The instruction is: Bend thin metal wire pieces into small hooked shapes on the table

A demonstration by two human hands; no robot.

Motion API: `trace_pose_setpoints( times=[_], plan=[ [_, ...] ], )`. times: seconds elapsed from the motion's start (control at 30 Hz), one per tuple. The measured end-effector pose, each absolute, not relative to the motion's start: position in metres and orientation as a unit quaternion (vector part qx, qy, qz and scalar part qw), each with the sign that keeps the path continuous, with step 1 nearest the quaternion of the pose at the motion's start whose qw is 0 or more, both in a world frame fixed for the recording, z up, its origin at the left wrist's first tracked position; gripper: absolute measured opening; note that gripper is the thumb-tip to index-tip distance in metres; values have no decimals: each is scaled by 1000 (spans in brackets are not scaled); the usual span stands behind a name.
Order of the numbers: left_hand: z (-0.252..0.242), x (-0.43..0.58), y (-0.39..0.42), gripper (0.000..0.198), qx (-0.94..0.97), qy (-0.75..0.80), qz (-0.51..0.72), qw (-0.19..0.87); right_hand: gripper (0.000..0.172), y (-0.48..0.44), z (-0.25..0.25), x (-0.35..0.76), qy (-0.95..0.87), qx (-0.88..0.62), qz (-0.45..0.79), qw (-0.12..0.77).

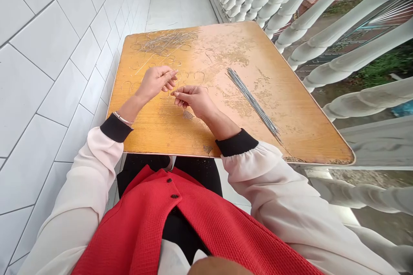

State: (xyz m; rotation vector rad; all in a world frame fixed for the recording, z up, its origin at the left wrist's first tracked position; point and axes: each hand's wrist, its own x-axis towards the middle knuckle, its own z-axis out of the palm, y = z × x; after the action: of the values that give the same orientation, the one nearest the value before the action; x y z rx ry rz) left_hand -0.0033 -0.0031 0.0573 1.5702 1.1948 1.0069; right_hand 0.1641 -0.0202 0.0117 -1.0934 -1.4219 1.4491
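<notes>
My left hand (159, 80) is closed in a pinch above the left half of the wooden table (300, 107). Just right of it and slightly nearer, my right hand (192, 99) is pinched too, thumb against index finger. A thin curved wire (168, 94) shows faintly between the two hands; its ends at the fingertips are too fine to make out. Small bent wire pieces (199, 74) are scattered around my hands. Behind them, toward the far left corner, lies a tangled pile of bent wires (167, 43).
To the right, a bundle of straight grey wires (253, 103) lies slantwise on the tabletop. A white tiled wall (58, 68) runs close along the left. White balusters (300, 30) line the right side, with greenery beyond. The tabletop's surface is worn in patches.
</notes>
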Motion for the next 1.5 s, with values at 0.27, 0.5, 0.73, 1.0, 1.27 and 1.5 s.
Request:
trace_pose_setpoints(
  times=[0.27, 0.5, 0.73, 1.0, 1.27, 1.5],
  plan=[
    [63, 0, 9, 41, 599, 519, 373, 482, 18, -25, 8, 158, -590, -463, 498, 436],
    [67, 5, 1, 35, 565, 537, 396, 485, 13, -25, 9, 160, -539, -467, 545, 441],
    [49, -9, -14, 35, 564, 547, 362, 502, 8, -17, 12, 173, -448, -437, 616, 478],
    [21, -16, -19, 6, 668, 444, 280, 528, 5, -2, 8, 183, -470, -426, 591, 498],
    [16, -4, -21, 17, 610, 479, 368, 513, 15, -1, 6, 183, -457, -415, 623, 480],
    [21, -4, -23, 18, 583, 485, 382, 527, 22, -6, 9, 183, -437, -385, 665, 467]
  ],
)
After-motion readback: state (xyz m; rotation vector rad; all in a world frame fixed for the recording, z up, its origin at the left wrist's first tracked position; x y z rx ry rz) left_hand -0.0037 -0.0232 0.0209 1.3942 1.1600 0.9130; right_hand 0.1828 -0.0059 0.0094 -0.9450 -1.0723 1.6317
